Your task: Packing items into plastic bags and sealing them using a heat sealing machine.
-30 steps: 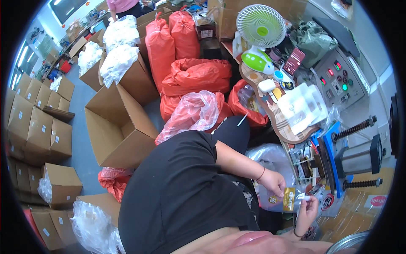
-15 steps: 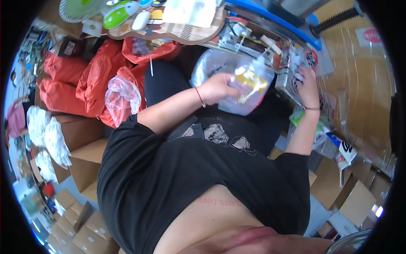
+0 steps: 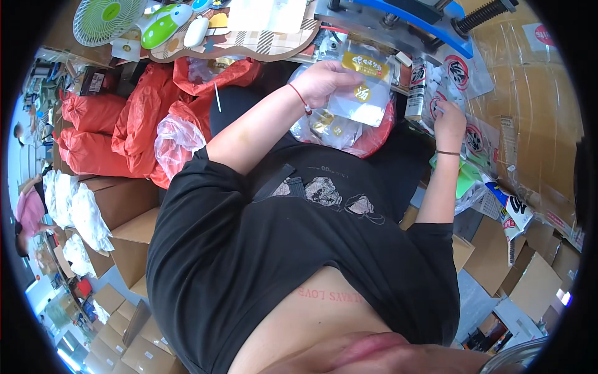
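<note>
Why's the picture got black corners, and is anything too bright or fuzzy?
In the head view, the wide fisheye lens bends things near the rim and leaves dark corners; in the head view, the white sheet looks washed out, the faraway pink top looks soft, but the clear pouch in the left hand looks fairly sharp.

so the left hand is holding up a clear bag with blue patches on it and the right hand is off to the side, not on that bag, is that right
Not quite: the patches are gold, not blue, as the head view shows. The left hand does hold the clear bag, with the right hand off to the side.
</note>
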The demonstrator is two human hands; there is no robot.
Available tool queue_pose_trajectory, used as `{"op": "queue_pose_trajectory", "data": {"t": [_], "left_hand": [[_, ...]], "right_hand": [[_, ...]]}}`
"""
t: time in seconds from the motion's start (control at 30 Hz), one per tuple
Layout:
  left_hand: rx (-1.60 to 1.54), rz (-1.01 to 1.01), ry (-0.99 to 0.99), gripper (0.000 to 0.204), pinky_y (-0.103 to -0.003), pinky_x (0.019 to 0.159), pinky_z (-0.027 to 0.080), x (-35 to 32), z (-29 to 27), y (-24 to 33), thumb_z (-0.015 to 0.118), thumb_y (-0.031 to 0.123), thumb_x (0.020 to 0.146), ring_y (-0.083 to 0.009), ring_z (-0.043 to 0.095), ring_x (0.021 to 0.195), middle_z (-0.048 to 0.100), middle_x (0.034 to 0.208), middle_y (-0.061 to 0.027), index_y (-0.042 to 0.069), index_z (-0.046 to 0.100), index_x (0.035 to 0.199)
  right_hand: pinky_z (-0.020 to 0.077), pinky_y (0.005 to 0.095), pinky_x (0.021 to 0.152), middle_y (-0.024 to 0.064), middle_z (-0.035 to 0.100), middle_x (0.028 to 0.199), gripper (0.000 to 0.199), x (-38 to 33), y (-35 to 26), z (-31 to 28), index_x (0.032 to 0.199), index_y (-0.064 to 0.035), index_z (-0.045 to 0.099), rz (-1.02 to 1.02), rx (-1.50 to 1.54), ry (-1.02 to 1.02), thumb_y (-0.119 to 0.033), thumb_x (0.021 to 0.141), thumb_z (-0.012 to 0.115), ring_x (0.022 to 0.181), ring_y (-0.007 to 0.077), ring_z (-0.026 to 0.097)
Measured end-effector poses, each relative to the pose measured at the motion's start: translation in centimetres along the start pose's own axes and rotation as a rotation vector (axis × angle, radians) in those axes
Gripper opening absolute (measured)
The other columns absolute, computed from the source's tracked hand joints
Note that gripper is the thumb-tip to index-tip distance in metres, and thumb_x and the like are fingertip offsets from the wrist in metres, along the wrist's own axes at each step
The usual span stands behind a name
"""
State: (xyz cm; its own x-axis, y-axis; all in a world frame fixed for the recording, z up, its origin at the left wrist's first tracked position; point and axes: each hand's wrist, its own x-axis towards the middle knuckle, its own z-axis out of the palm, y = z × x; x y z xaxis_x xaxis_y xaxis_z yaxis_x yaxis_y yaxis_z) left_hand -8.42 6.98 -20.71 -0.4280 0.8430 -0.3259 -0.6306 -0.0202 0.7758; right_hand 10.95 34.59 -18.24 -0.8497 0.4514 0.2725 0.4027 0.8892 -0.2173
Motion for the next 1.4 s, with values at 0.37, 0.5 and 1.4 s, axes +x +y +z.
{"op": "queue_pose_trajectory", "data": {"t": [0.37, 0.5, 1.4], "left_hand": [[2.172, 0.9, 0.653, 0.056, -0.037, 0.101, 0.043, -3.6, -11.5, 4.4, 0.068, 0.036, 0.086, -0.0343, 0.053, 0.12, 0.059, 0.126, -0.0187, 0.007, 0.052, 0.131], [1.864, 0.779, 0.404, 0.039, -0.035, 0.093, 0.049, -5.9, -10.2, 2.0, 0.068, 0.032, 0.089, -0.0255, 0.062, 0.108, 0.065, 0.118, -0.0156, 0.007, 0.063, 0.119], [0.097, -0.022, -0.058, 0.026, -0.026, 0.071, 0.055, -1.4, 1.7, 0.2, 0.072, 0.006, 0.085, -0.0097, 0.067, 0.083, 0.071, 0.099, -0.0065, -0.001, 0.067, 0.11]], "right_hand": [[0.0488, 0.0361, 0.088, 0.0162, 0.067, 0.104, 0.024, -0.5, 0.3, -1.3, 0.108, -0.0033, 0.067, -0.125, 0.134, 0.072, -0.005, 0.084, 0.064, 0.096, 0.0341, 0.063], [0.0486, 0.0322, 0.086, 0.0108, 0.068, 0.099, 0.022, -1.1, -2.8, -3.0, 0.11, -0.0029, 0.066, -0.125, 0.318, 0.174, -0.007, 0.089, 0.065, 0.091, 0.0253, 0.065], [0.0466, 0.043, 0.091, 0.0217, 0.059, 0.118, 0.033, 0.8, -1.0, -1.4, 0.121, -0.0043, 0.058, 0.049, -0.301, -0.226, -0.026, 0.095, 0.056, 0.107, 0.0406, 0.057]]}}
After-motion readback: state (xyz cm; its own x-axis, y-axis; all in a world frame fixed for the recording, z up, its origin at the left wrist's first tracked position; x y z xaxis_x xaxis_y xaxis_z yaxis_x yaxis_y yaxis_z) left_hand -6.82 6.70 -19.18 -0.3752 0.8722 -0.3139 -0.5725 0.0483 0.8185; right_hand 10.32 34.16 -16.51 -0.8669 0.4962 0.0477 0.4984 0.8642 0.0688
